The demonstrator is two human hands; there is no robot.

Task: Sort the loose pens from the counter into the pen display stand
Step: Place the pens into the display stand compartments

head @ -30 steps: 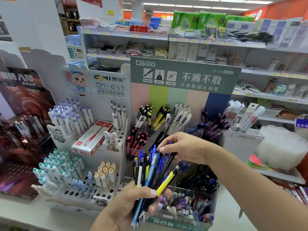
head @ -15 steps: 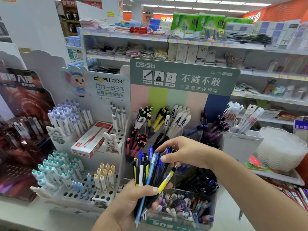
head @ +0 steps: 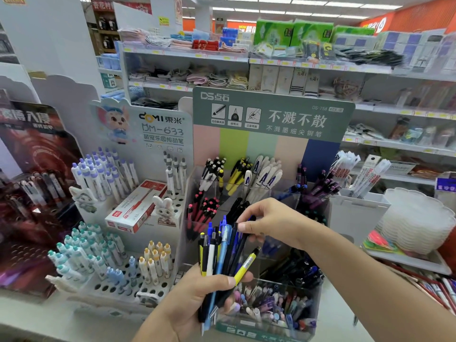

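Behind both hands rises the tiered clear-plastic pen display stand with its grey-green header card, its compartments stepping down from the back rows of capped pens to a front bin of mixed pens just below the right hand. Left of the left hand sits the white perforated pen rack with a cartoon-mouse backboard, a red-and-white cardboard pen box lying across it. Beyond the right forearm, well apart, a stack of white scalloped plastic trays rests on a shelf.

The left hand is wrapped around a fanned bundle of loose pens, blue, black and yellow-barrelled, tips down, held in front of the stand's middle tier. The right hand pinches the top of a dark pen in that bundle between thumb and fingertips; which pen exactly is hard to tell.

To do this well, I'd say draw the one pen straight up along its length so its neighbours don't lift with it, keep the left grip firm, then match its colour to a compartment. The packed bins leave little room, and the yellow pen splaying outward looks likeliest to slip
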